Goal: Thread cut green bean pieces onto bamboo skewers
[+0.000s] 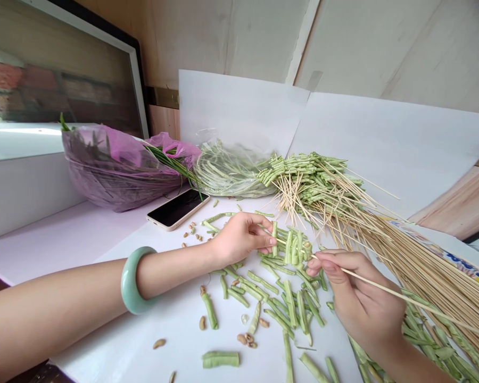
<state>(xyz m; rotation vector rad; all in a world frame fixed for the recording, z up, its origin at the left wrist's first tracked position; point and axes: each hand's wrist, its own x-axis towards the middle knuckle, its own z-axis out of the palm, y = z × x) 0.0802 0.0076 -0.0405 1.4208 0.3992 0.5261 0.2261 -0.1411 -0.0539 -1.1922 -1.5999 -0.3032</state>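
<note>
My right hand (363, 298) pinches a thin bamboo skewer (383, 287), its long end reaching to the right edge. Several short green bean pieces (293, 247) are threaded side by side near the skewer's tip. My left hand (245, 238), with a pale green bangle (133, 280) on the forearm, is closed on a single bean piece (274, 236) at the tip, slightly apart from the others. Below both hands, loose cut bean pieces (291, 303) lie scattered on the white table, with brown bean seeds (243, 339) among them.
At the back right are finished bean skewers (315, 175) in a pile, beside a big bundle of bare skewers (431, 260). A clear bag of long beans (231, 170), a purple bag of greens (120, 165) and a phone (178, 209) lie at the back left. More beans (431, 340) are lower right.
</note>
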